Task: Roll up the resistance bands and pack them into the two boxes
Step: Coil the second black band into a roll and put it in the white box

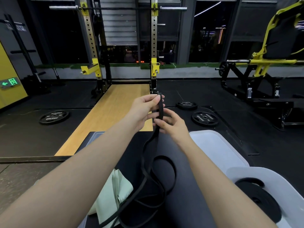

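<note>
Hands are raised together in front of us, above the black bench, and both are closed on the same black resistance band. Our left hand pinches the top end of the band between thumb and fingers, and our right hand holds it just below, fingers curled around the strip. We judge that we hold the end high so that the rest can hang free and untwist while the first turn of the roll is made. From the right hand the band falls down to the bench, where it lies in loose loops beside a pale green cloth. It is not clear to us if these loops are one band or several, because they cross each other. Two translucent boxes stand at our right side, touching the bench edge or just beside it: the far box shows nothing inside from this angle, and the near box already contains a rolled black band. They are placed near, we think, so a finished roll can go in with a short reach. In our judgement the rolling of this band is only starting, and keeping the strip flat will need care. Weight plates lie on the floor behind.
</note>
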### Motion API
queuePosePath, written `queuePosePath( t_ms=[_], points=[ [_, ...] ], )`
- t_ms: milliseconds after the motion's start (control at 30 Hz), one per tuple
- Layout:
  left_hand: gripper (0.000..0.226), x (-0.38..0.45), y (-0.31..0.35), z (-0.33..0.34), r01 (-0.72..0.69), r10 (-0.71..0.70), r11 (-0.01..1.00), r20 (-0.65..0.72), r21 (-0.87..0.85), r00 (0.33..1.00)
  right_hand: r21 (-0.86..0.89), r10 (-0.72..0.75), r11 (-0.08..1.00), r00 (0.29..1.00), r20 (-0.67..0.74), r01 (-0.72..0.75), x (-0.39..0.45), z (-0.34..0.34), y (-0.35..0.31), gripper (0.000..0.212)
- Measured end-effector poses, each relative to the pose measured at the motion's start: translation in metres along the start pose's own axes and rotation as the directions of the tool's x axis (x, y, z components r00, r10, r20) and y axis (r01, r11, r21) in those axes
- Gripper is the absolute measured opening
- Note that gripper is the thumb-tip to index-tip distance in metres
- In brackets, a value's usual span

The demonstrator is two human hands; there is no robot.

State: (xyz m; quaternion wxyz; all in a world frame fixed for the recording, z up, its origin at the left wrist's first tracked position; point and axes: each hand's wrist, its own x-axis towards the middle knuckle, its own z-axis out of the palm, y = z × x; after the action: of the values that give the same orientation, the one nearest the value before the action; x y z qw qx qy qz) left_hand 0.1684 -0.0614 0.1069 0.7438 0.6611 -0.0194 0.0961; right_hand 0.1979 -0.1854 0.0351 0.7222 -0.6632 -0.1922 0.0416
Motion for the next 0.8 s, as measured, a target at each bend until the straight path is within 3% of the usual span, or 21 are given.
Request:
queuePosePath(
  t_ms=[200,433,500,633,700,800],
  points=[
    [0.023,-0.024,0.042,0.008,-0.067,0.066,0.997,0.017,0.042,0.998,0.055,-0.031,0.998,0.999,0.038,0.029,-0.018,0.003,-0.042,0.010],
    [0.023,-0.079,0.066,0.004,-0.109,0.122,0.980,-0.069,0.169,0.990,0.105,-0.054,0.993,0.998,0.043,0.049,-0.066,0.009,-0.091,0.011],
    [0.024,-0.098,0.066,0.002,-0.043,0.045,0.983,-0.010,0.176,0.999,0.103,-0.057,0.993,0.997,0.047,0.052,-0.079,0.010,-0.109,0.010],
    [0.030,-0.135,0.069,0.003,0.000,-0.077,0.958,0.257,0.288,0.963,0.063,-0.078,0.995,0.996,0.037,0.076,-0.097,0.015,-0.153,0.005],
    [0.032,-0.149,0.077,0.007,-0.020,-0.081,0.957,0.334,0.290,0.939,0.066,-0.095,0.993,0.995,0.014,0.094,-0.103,0.016,-0.175,0.006],
    [0.024,-0.164,0.095,0.017,-0.055,-0.008,0.982,0.332,0.180,0.943,0.029,-0.108,0.994,0.994,0.008,0.107,-0.112,0.018,-0.205,0.015]
  ],
)
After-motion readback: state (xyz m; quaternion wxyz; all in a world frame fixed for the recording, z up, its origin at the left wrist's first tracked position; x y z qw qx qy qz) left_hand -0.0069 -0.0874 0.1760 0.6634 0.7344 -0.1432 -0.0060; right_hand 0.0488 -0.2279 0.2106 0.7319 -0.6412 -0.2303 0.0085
